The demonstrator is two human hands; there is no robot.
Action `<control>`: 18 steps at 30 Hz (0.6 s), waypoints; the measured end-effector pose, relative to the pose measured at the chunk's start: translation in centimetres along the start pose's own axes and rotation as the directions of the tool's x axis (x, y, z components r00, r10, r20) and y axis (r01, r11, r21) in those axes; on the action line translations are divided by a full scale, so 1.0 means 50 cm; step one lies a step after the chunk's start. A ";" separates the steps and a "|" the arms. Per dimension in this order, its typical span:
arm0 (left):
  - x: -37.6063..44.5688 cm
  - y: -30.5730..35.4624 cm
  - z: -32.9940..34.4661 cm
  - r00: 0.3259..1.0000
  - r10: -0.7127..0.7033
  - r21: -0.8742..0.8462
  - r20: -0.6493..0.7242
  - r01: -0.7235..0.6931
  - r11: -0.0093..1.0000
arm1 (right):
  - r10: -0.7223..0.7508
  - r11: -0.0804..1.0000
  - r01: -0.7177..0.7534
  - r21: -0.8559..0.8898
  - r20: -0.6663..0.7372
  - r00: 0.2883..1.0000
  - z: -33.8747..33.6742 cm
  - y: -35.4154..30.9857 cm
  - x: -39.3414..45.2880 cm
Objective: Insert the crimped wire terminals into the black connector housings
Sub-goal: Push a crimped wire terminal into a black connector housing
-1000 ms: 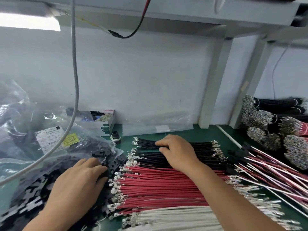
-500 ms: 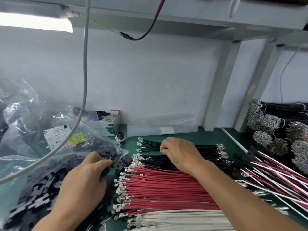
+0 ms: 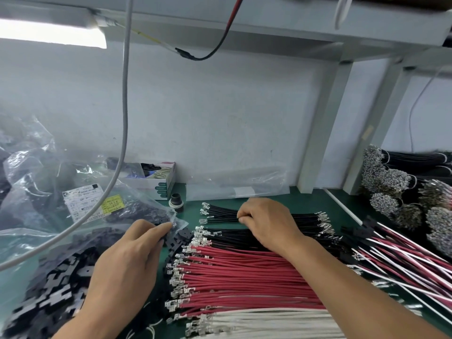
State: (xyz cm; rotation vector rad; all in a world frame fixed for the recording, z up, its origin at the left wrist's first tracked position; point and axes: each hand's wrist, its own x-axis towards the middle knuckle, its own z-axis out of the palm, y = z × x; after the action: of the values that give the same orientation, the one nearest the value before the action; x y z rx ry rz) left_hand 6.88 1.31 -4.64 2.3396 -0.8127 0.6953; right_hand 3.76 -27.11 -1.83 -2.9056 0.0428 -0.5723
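Pinching now at the black crimped wires (image 3: 266,217) at frame centre, the right hand (image 3: 266,223) curls its fingers round a few, while the left hand (image 3: 129,260) has drawn back from the black connector housings (image 3: 49,289) lower left, its fingers apparently closing on one.

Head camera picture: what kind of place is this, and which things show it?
Most likely a wire-harness assembly bench in a workshop or small factory. Sorted rows of red wires and black wires with crimped terminals lie on a green mat, beside a plastic bag of black connector housings.
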 end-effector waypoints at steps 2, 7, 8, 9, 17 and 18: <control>0.000 0.007 -0.005 1.000 -0.010 -0.031 -0.011 0.010 0.999 | -0.101 0.991 0.091 -0.099 -0.104 0.989 -0.032 -0.009 0.000; 0.002 0.024 -0.010 0.998 -0.063 -0.166 -0.008 0.061 0.984 | -0.344 0.929 0.204 -0.309 -0.520 0.782 -0.136 -0.044 -0.022; 0.002 0.028 -0.009 0.996 -0.084 -0.230 0.008 0.083 0.970 | -0.357 0.927 0.217 -0.306 -0.542 0.761 -0.139 -0.052 -0.040; 0.001 0.033 -0.007 0.994 -0.107 -0.302 0.024 0.109 0.947 | -0.368 0.925 0.241 -0.293 -0.539 0.757 -0.133 -0.059 -0.065; -0.016 0.071 0.000 0.983 -0.081 -0.472 0.163 0.150 0.869 | -0.278 0.951 0.308 0.002 -0.425 0.862 -0.033 -0.074 -0.192; -0.018 0.074 0.001 0.982 -0.074 -0.482 0.174 0.150 0.863 | -0.282 0.948 0.318 0.019 -0.409 0.868 -0.033 -0.073 -0.191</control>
State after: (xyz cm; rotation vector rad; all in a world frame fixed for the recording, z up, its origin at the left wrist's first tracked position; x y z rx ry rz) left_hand 3.79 -0.79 -3.99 1.9604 -0.7989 0.2207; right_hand -5.71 -23.18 -3.22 -2.6737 -0.3785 -1.1880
